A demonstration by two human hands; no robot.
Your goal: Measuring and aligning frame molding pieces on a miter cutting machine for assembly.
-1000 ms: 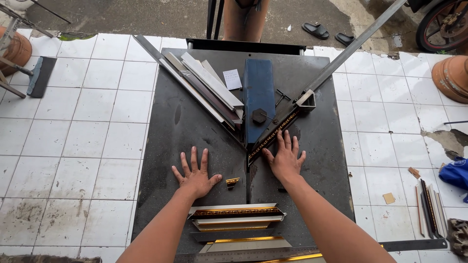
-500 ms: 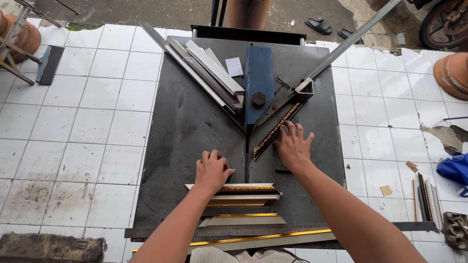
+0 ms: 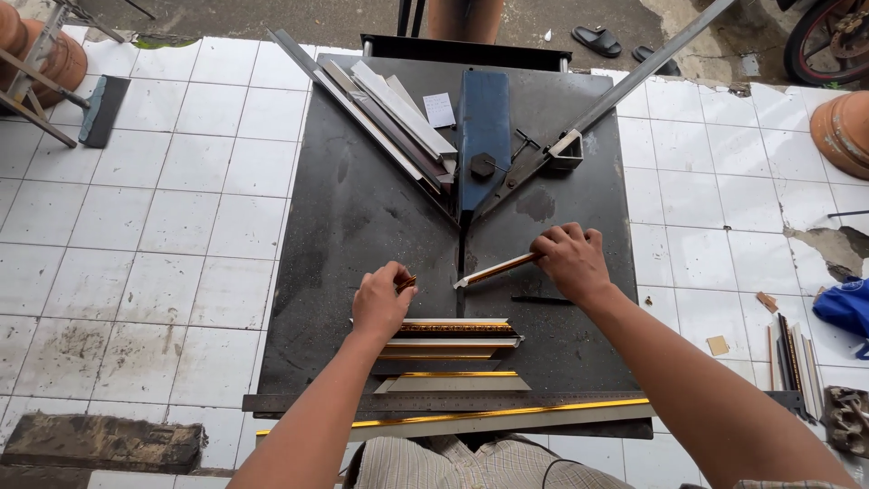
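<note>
We are bent over the dark metal cutting table (image 3: 362, 226) with its blue blade housing (image 3: 483, 136) and V-shaped guide rails (image 3: 380, 118), and near our body lies a stack of mitred gold-edged frame pieces (image 3: 453, 340), which suggests several cuts are already done. Our right hand (image 3: 568, 263) is closed around a short gold-trimmed moulding strip (image 3: 496, 270) lying just beside the blade slot, while our left hand (image 3: 382, 303) pinches a small offcut (image 3: 406, 283) between curled fingers, so we judge this piece not yet stacked
</note>
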